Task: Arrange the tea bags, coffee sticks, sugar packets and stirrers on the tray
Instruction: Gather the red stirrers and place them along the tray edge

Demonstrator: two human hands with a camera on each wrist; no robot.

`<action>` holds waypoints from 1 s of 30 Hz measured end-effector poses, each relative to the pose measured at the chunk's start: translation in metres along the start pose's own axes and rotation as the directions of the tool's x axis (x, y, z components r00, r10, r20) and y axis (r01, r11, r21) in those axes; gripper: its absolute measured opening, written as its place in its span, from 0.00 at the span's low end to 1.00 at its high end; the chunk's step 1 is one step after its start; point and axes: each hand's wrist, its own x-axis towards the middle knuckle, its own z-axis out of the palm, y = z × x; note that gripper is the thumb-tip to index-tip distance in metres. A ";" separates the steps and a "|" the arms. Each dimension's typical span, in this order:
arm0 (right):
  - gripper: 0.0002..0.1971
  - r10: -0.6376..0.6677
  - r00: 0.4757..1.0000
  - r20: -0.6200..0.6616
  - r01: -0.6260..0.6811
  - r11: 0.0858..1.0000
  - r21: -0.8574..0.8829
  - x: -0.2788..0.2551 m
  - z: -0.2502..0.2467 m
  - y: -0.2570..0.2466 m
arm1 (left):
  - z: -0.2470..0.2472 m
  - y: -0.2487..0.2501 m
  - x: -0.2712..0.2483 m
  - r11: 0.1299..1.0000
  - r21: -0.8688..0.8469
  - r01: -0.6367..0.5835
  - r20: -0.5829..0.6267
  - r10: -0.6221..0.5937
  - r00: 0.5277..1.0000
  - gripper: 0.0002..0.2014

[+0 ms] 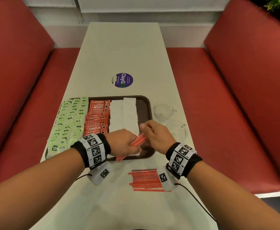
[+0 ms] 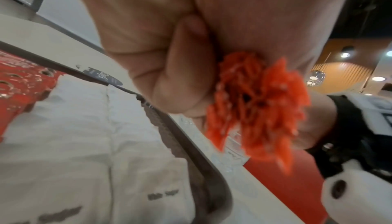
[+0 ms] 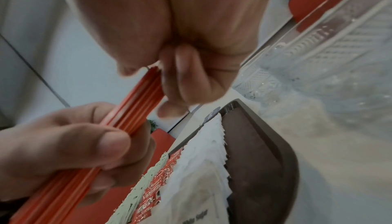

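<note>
L hand [image 1: 124, 143] is curled round a bundle of red stirrers [image 1: 136, 142], gripping it mid-length above the tray's near edge. R hand [image 1: 154, 135] pinches the bundle's far end between thumb and fingertips; judged purpose: square the ends so the sticks go down as one neat block. The bundle lies tilted, near end low and over the tray rim.

Tray [image 1: 144, 107], brown, sits on the table's [image 1: 127, 52] left half. Contents, left to right: green tea bags [image 1: 69, 120] overlapping the left rim, red coffee sticks [image 1: 97, 117], white sugar packets [image 1: 124, 115]. A bare strip remains along the right rim, prob. reserved for the stirrers.

Loose stirrer pile [image 1: 146, 180] waits on the table near the front edge, under the R wrist. Two glass cups [image 1: 164, 110] stand just beside the tray's right rim. A round sticker [image 1: 122, 80] lies beyond the tray's far edge.
</note>
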 end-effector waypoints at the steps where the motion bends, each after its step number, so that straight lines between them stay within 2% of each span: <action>1: 0.26 0.059 0.998 0.003 -0.059 0.998 0.004 -0.001 -0.001 0.002 | -0.003 -0.005 0.003 1.000 -0.003 0.030 -0.012 -0.030 0.999 0.17; 3: 0.26 0.189 0.982 0.026 -0.187 0.980 -0.065 -0.003 -0.003 0.011 | -0.012 -0.017 0.011 0.995 -0.014 0.103 -0.107 -0.104 0.989 0.17; 5: 0.18 0.282 0.958 0.060 -0.256 0.927 -0.275 -0.004 -0.002 0.019 | -0.023 -0.028 0.024 0.986 -0.039 0.163 -0.213 -0.167 0.963 0.18; 7: 0.10 0.313 0.942 0.117 -0.216 0.837 -0.503 -0.003 0.003 0.026 | -0.032 -0.033 0.043 0.976 -0.054 0.212 -0.264 -0.219 0.939 0.20; 9: 0.11 0.340 0.930 0.142 -0.202 0.792 -0.576 -0.001 0.010 0.031 | -0.038 -0.034 0.064 0.963 -0.067 0.262 -0.274 -0.270 0.923 0.21; 13: 0.12 0.383 0.917 0.111 -0.252 0.773 -0.582 0.007 0.016 0.038 | -0.039 -0.028 0.107 0.929 -0.125 0.349 -0.268 -0.371 0.889 0.19; 18: 0.11 0.411 0.881 0.233 -0.225 0.799 -0.557 0.006 0.022 0.045 | -0.035 -0.014 0.139 0.908 -0.073 0.412 -0.274 -0.416 0.867 0.15; 25: 0.10 0.398 0.885 0.243 -0.223 0.819 -0.528 0.007 0.023 0.046 | -0.028 -0.010 0.149 0.891 0.046 0.452 -0.296 -0.420 0.858 0.12; 30: 0.11 0.413 0.877 0.247 -0.238 0.818 -0.523 0.006 0.022 0.046 | -0.030 -0.006 0.141 0.888 0.084 0.452 -0.324 -0.405 0.855 0.17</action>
